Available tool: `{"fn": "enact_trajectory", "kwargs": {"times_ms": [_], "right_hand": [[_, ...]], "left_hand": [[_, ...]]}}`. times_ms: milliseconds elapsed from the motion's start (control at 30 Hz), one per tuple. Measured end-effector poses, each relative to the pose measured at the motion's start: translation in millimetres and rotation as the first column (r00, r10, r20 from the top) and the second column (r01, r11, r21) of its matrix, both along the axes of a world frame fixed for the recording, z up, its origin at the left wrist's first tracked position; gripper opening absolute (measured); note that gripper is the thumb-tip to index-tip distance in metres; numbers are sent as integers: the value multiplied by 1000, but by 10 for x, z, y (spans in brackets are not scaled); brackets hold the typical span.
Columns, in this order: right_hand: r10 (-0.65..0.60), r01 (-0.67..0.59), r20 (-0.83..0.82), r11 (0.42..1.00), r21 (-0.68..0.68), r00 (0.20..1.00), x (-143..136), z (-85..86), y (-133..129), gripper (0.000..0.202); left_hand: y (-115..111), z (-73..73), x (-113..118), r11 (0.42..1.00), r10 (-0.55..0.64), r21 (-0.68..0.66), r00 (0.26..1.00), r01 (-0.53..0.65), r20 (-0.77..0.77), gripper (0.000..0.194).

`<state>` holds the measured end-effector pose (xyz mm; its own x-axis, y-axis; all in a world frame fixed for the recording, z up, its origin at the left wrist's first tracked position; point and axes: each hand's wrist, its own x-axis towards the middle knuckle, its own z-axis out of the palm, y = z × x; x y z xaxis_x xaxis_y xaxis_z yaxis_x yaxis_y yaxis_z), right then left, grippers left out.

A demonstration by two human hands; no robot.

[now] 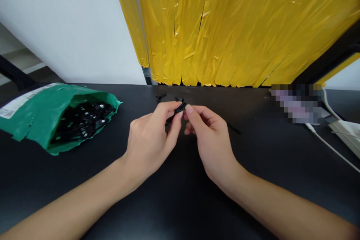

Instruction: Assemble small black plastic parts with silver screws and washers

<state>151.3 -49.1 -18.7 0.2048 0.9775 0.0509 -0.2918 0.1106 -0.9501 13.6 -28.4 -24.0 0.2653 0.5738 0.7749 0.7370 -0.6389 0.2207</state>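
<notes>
My left hand pinches a small black part between thumb and forefinger, above the middle of the dark table. My right hand meets it from the other side, its thumb and fingertips closed at the part's right end. The fingers cover much of the part, so its exact kind does not show. Just beyond my fingertips lie a small black piece and a second black piece. A thin black strip shows on the table to the right of my right hand.
On the left lies an open green plastic bag, full of black pieces with shiny round spots. A blurred-out phone-like object with a white cable rests at the right. Yellow plastic sheeting hangs behind the black table.
</notes>
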Motion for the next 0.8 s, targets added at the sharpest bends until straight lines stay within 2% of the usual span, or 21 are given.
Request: {"fn": "enact_trajectory", "kwargs": {"times_ms": [367, 467, 600, 800], "right_hand": [[-9, 9, 9, 1000, 15, 1000, 7, 3, -5, 11], [16, -16, -66, 1000, -1, 998, 15, -7, 2, 11], [101, -109, -176, 994, -32, 979, 30, -2, 12, 13], [131, -149, -229, 987, -66, 964, 35, 22, 13, 12]], "left_hand": [[-9, 5, 2, 1000, 12, 12, 1000, -12, 0, 22], [-10, 11, 7, 1000, -2, 20, 1000, 2, 16, 20], [-15, 17, 10, 1000, 15, 18, 999, -15, 29, 20], [-5, -4, 0, 998, 44, 43, 999, -45, 19, 22]]}}
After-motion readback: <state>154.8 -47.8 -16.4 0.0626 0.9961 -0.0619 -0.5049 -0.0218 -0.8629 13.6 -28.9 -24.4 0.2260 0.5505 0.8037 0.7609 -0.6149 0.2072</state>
